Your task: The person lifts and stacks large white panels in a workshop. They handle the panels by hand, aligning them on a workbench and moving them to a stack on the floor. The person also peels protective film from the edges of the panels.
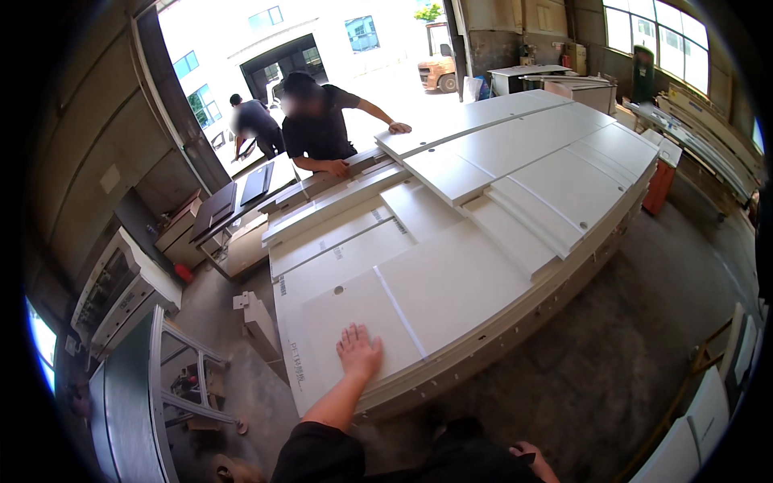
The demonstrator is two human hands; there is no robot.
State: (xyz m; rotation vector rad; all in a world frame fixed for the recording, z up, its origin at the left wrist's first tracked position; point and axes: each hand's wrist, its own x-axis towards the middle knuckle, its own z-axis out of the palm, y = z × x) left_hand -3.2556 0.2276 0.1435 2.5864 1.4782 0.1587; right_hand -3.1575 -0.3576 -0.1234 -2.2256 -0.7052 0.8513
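My left hand (360, 354) lies flat with its fingers spread on a white panel (451, 282) at the near end of a large stack. A pale strip (400, 312) crosses that panel to the right of the hand, and a small round hole (339, 290) shows beyond the fingertips. My right hand (535, 460) is low by my body at the lower edge, apart from the stack. Its fingers look curled around something dark that I cannot make out; the hand is partly cut off.
Across the stack a person in dark clothes (322, 121) rests a hand on the white panels (483, 121). Another person (256, 125) bends over farther back. A metal-framed table (153, 394) stands at left, panels (684, 443) lean at lower right, and a forklift (437, 60) is outside.
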